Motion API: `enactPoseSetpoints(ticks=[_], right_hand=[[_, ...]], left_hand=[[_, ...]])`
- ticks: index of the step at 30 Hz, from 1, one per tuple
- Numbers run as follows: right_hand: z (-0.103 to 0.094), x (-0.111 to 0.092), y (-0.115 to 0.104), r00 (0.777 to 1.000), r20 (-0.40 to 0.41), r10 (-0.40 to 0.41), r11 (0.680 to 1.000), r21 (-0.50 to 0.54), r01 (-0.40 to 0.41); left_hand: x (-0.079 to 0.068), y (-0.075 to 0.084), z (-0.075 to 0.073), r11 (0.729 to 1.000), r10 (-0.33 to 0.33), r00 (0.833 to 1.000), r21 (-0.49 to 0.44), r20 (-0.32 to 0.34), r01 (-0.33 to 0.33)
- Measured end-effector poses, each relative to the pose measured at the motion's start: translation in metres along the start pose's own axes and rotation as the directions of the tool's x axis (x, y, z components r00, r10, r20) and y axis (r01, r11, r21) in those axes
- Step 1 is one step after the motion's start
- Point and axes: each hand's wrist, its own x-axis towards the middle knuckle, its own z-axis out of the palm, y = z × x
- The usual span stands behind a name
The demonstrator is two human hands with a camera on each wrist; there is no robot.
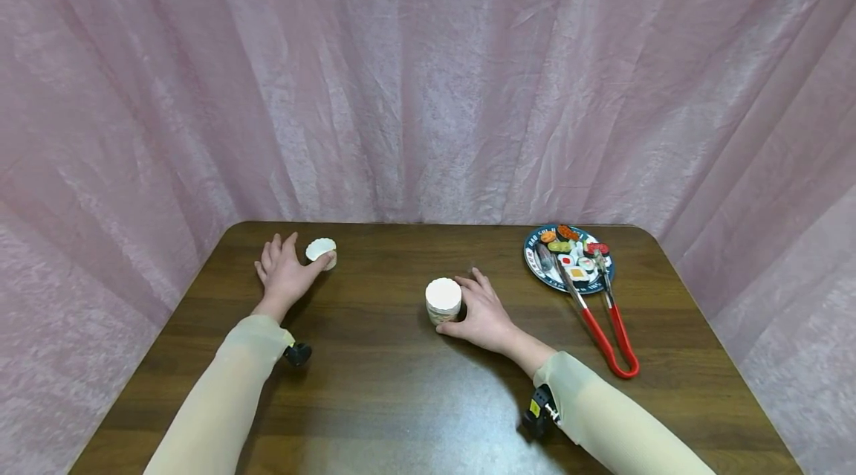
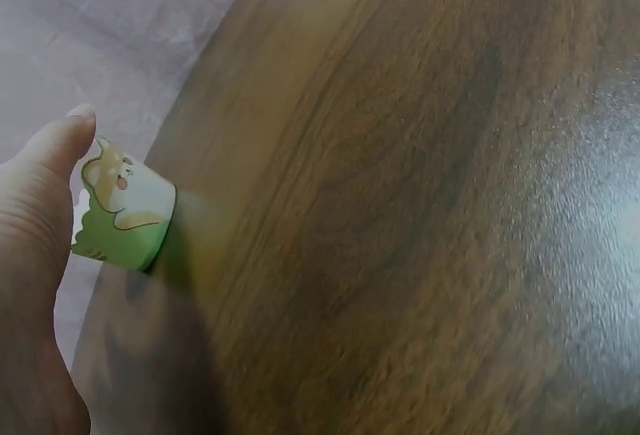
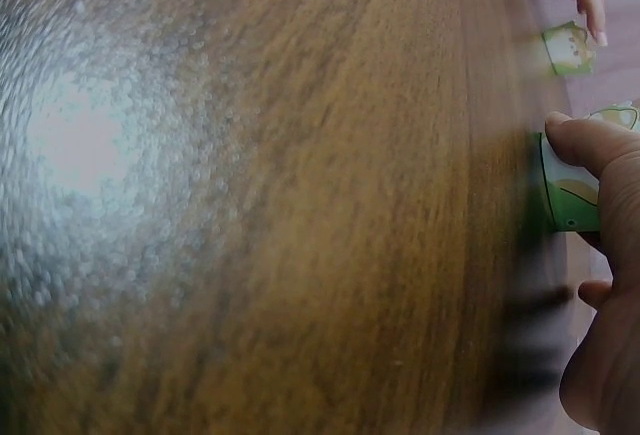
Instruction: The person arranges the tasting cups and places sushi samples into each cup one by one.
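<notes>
At the back left of the table, my left hand has its fingers spread, with its thumb against a small paper cup. In the left wrist view that cup has a scalloped rim and an animal drawing on green and white. Near the table's middle, another white-topped paper cup stands upright. My right hand holds it between the thumb in front and the fingers on its far right side. The right wrist view shows the thumb pressed on this green-and-white cup; the other fingers are mostly hidden there.
A blue-rimmed plate with several toy-like sushi pieces stands at the back right. Red-handled metal tongs lie across it, handles toward the front. A pink curtain hangs behind the brown wooden table.
</notes>
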Motion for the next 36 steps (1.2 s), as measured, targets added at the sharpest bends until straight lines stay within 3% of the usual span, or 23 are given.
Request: enactPoseSetpoints(ticks=[9, 16, 22, 27, 36], right_hand=[[0.001, 0.0, -0.001, 1.0, -0.002, 0.003, 1.0, 0.005, -0.003], [0.0, 0.0, 0.001, 1.0, 0.003, 0.009, 1.0, 0.003, -0.009], [-0.001, -0.001, -0.001, 1.0, 0.002, 0.015, 1.0, 0.007, -0.015], [-0.001, -0.001, -0.001, 1.0, -0.002, 0.017, 1.0, -0.005, -0.017], [-0.002, 0.0, -0.002, 1.0, 0.004, 0.022, 1.0, -0.011, -0.022]], left_hand=[[-0.006, 0.006, -0.014, 0.996, 0.092, 0.995, -0.002, -0.03, -0.092], [-0.013, 0.023, -0.018, 0.981, 0.195, 0.981, -0.017, -0.015, -0.195], [-0.025, 0.05, -0.012, 0.958, 0.287, 0.957, -0.024, 0.025, -0.287], [-0.037, 0.072, -0.006, 0.932, 0.363, 0.927, -0.042, 0.098, -0.361], [-0.058, 0.101, 0.011, 0.904, 0.428, 0.887, -0.086, 0.174, -0.419]])
